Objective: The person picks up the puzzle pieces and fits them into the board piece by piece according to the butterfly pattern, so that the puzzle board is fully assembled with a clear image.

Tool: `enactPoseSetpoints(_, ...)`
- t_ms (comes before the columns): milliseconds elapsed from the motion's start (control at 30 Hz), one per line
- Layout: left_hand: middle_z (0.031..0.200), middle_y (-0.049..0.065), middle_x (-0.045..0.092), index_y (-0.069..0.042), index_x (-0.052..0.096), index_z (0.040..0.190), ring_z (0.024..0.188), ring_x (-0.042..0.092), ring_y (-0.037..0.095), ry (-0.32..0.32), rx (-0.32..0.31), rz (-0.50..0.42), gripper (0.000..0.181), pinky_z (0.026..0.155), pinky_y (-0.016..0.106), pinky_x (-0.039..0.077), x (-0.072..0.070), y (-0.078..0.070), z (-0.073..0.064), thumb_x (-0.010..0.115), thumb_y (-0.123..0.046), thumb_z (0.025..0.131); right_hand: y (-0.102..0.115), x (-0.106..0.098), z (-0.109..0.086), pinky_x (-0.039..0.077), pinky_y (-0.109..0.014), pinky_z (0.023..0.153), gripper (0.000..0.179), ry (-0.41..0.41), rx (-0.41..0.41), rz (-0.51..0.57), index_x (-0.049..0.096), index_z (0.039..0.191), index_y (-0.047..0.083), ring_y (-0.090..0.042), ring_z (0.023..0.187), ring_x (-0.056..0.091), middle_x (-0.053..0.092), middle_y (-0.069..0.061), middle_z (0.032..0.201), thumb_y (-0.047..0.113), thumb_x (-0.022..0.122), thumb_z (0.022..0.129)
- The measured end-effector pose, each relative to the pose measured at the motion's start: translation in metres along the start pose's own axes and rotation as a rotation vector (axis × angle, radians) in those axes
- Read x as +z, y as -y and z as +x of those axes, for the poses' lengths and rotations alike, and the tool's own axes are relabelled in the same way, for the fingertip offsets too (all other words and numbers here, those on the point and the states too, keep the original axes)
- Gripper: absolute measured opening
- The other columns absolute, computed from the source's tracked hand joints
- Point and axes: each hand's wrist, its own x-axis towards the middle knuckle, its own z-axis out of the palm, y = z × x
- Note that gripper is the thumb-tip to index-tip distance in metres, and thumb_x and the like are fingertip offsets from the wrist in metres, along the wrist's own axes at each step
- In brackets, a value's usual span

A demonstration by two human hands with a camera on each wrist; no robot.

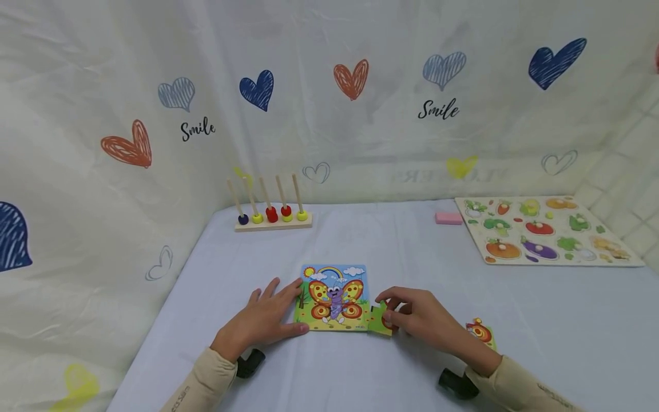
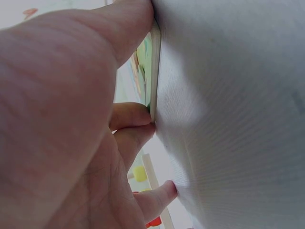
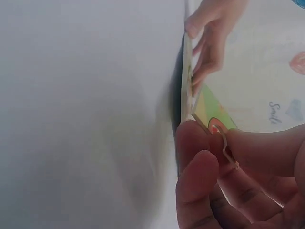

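Observation:
A square butterfly puzzle board point(image 1: 336, 297) lies flat on the white cloth in the head view. My left hand point(image 1: 265, 315) rests at its left side, fingers extended, with fingertips and thumb touching its edges. My right hand point(image 1: 419, 317) pinches a green puzzle piece point(image 1: 378, 321) with a red pattern between thumb and fingers. The piece is tilted beside the board's lower right edge; whether they touch I cannot tell. In the right wrist view, the fingertips partly cover this piece point(image 3: 212, 107). Another puzzle piece point(image 1: 481, 332) lies partly hidden behind my right wrist.
At the back left stands a wooden peg stacker point(image 1: 273, 225) with coloured beads. A vegetable puzzle board point(image 1: 546, 234) lies at the back right, a pink block point(image 1: 449, 218) near its corner. A curtain point(image 1: 319, 131) printed with hearts hangs behind the table.

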Motion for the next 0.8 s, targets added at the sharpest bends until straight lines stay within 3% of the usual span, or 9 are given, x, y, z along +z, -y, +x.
enactPoseSetpoints(400, 0.171, 0.006, 0.037, -0.011, 0.04, 0.165, 0.16, 0.019, 0.046, 0.002, -0.006, 0.001, 0.092, 0.121, 0.075, 0.018, -0.002, -0.002, 0.0, 0.077, -0.057, 0.095, 0.017, 0.028, 0.033, 0.055, -0.028, 0.055, 0.024, 0.021, -0.107, 0.017, 0.076, 0.122, 0.004, -0.017, 0.067, 0.067, 0.07, 0.0, 0.086, 0.001, 0.074, 0.098)
enactPoseSetpoints(567, 0.171, 0.007, 0.037, -0.01, 0.041, 0.165, 0.159, 0.019, 0.046, 0.0, -0.002, -0.007, 0.093, 0.121, 0.075, 0.018, -0.002, -0.002, 0.0, 0.078, -0.058, 0.094, 0.025, 0.044, 0.048, 0.056, -0.026, 0.062, 0.023, 0.02, -0.164, 0.011, 0.075, 0.12, 0.001, -0.011, 0.068, 0.068, 0.07, 0.004, 0.082, 0.001, 0.074, 0.098)
enactPoseSetpoints(800, 0.169, 0.008, 0.041, -0.009, 0.039, 0.165, 0.158, 0.022, 0.047, -0.024, 0.025, -0.014, 0.096, 0.119, 0.077, 0.022, -0.002, -0.001, -0.002, 0.078, -0.059, 0.093, 0.037, 0.065, 0.067, 0.054, -0.026, 0.067, 0.013, -0.012, -0.196, -0.019, 0.068, 0.107, 0.003, -0.009, 0.07, 0.065, 0.071, 0.006, 0.081, 0.0, 0.075, 0.097)
